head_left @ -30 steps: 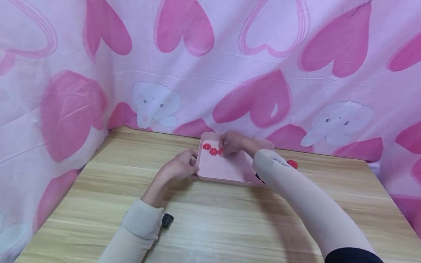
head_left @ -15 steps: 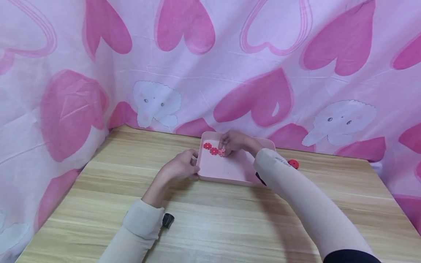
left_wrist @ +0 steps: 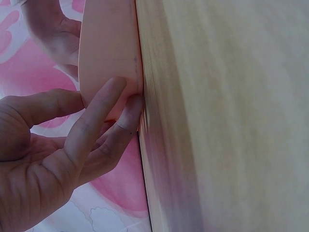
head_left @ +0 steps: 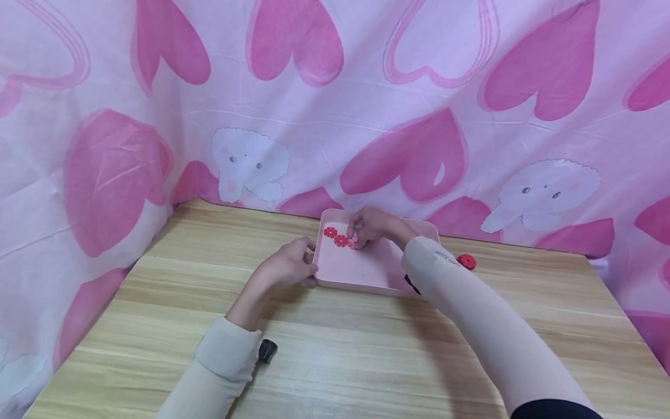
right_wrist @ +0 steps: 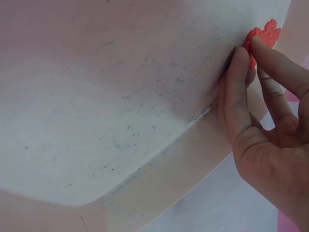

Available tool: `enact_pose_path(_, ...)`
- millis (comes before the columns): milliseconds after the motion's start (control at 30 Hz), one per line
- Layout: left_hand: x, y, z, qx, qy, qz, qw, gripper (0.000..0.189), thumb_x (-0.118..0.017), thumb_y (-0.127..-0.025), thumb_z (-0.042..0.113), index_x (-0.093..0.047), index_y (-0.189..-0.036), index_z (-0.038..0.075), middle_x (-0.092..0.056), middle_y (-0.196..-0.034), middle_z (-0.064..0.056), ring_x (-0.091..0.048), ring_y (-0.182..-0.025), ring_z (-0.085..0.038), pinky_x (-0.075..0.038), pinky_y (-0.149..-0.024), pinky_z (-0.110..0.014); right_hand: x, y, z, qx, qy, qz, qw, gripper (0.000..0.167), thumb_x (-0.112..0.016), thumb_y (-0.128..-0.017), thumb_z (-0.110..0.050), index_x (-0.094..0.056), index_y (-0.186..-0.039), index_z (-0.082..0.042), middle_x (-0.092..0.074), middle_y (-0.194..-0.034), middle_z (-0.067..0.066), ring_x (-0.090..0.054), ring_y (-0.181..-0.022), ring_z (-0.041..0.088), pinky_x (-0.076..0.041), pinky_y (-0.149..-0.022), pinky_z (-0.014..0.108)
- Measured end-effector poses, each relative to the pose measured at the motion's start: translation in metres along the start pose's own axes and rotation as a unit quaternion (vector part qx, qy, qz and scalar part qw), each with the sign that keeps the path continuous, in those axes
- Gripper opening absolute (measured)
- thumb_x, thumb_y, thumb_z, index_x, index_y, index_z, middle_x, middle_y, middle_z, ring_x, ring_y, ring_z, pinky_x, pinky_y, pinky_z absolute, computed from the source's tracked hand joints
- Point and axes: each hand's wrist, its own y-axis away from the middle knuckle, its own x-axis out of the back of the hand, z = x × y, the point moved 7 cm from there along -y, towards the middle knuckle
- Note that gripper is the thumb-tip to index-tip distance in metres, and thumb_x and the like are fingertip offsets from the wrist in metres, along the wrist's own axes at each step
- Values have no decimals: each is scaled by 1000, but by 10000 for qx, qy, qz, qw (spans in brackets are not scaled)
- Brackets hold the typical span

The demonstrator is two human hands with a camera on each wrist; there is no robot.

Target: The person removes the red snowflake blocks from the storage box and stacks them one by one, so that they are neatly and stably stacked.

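Observation:
A shallow pink tray (head_left: 366, 273) lies on the wooden table near the curtain. My left hand (head_left: 285, 265) holds its front left corner, with thumb and fingers on the outer walls; in the left wrist view, fingers of this hand (left_wrist: 72, 140) lie against the tray wall (left_wrist: 108, 48). Inside the tray, my right hand (head_left: 369, 226) pinches a red notched building disc (head_left: 353, 242) between thumb and fingertips. Two more red discs (head_left: 335, 236) lie in a slanting row just left of it. The right wrist view has this hand (right_wrist: 260, 111) at the red pieces (right_wrist: 267, 35).
Another red disc-shaped piece (head_left: 466, 262) lies on the table (head_left: 335, 361) right of the tray, beyond the right sleeve (head_left: 471, 308). A pink curtain (head_left: 293, 145) with hearts hangs close behind the tray and along the left side.
The disc pinched by my right hand has turned, so a paler face now shows beside the other two. My left hand stays at the tray corner.

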Motion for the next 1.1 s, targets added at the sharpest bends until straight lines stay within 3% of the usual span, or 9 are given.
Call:
enact_pose_path(667, 1, 2, -1, 80, 36, -27, 10000, 43, -59, -104, -6, -47, -144, -10, -67, -118, -25, -76, -96, -28, -69, -87, -37, 4, 5, 6, -40, -70, -93, 9999, 18, -80, -91, -1, -75, -108, -6, -70, -113, 11, -66, -93, 21, -66, -84, 27)
enact_pose_path(933, 0, 2, -3, 24, 25, -15, 10000, 44, -60, -104, -4, -47, -145, -9, -67, -117, -24, -76, -94, -27, -69, -86, -36, 8, 13, 9, -62, -259, -47, 9996, 20, -77, -92, 2, -73, -111, -1, -72, -105, 11, -69, -91, 21, -68, -86, 31)
enact_pose_path(1100, 0, 4, -2, 36, -79, -8, 10000, 43, -60, -104, -3, -48, -145, -8, -66, -117, -23, -75, -95, -26, -69, -86, -35, 15, 21, 14, -149, -373, 41, 9992, 18, -75, -93, 4, -72, -111, 0, -74, -109, 13, -72, -89, 22, -69, -88, 35)
